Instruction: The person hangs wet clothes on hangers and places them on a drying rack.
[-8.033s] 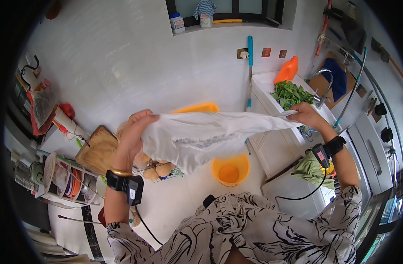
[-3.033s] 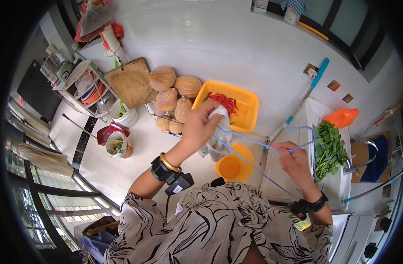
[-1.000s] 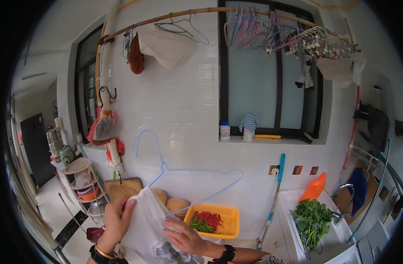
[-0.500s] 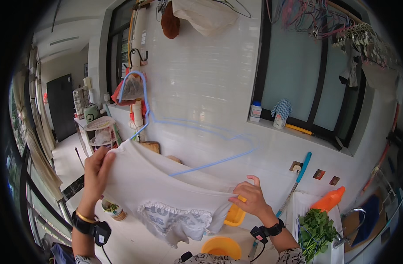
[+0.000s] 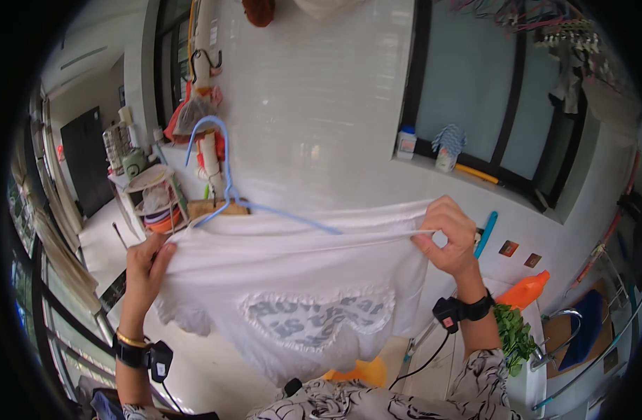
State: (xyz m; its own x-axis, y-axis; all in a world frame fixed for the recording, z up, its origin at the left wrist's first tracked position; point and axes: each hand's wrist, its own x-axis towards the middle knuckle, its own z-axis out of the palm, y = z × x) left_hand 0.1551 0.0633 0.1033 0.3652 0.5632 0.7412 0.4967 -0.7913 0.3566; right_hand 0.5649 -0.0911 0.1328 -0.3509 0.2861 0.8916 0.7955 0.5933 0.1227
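A white T-shirt with a frilled patch of grey lettering hangs stretched between my two hands. My left hand pinches its left shoulder. My right hand grips the neckline's edge on the right, thumb below the cloth and fingers curled over it. Through the neck opening runs a blue clothes hanger; its hook and part of one arm stand above the collar. One end of the hanger sits by the left shoulder, and the rest is hidden within the fabric.
Below the shirt shows a yellow basin. On the right, leafy greens and an orange bottle lie in a sink. A windowsill holds a white bottle. A shelf rack stands left.
My right hand has risen and moved right, pulling the neckline taut. The hanger's right arm, seen outside before, is now mostly inside the shirt. My left hand keeps its hold.
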